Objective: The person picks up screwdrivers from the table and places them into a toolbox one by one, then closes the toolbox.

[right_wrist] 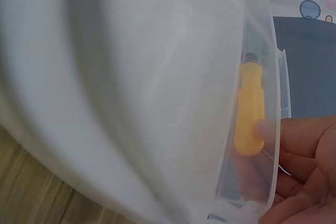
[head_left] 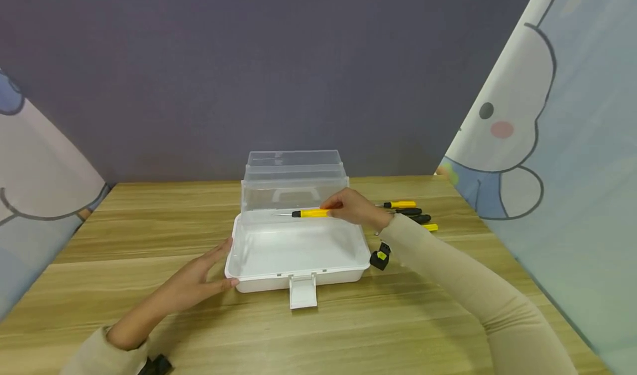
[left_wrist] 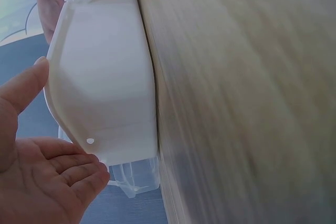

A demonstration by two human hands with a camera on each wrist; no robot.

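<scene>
A white plastic box [head_left: 298, 250] stands on the table with its hinged clear lid [head_left: 294, 181] raised at the back. The left hand [head_left: 199, 280] rests on the box's left front corner, its thumb at the front rim and its fairly straight fingers along the left side. In the left wrist view, that hand [left_wrist: 50, 166] spans the corner of the white wall. The right hand [head_left: 355, 208] pinches the handle end of a yellow screwdriver [head_left: 312, 213] over the box's rear edge, shaft pointing left. Through translucent plastic in the right wrist view, the yellow handle [right_wrist: 250, 111] shows beside the fingertips.
Right of the box, partly behind the right forearm, lie several tools with yellow handles [head_left: 402, 204] and black handles [head_left: 409, 212]. A white latch [head_left: 302, 292] hangs from the box front. A dark wall [head_left: 278, 76] stands behind the wooden table [head_left: 174, 214], with printed curtains at both sides.
</scene>
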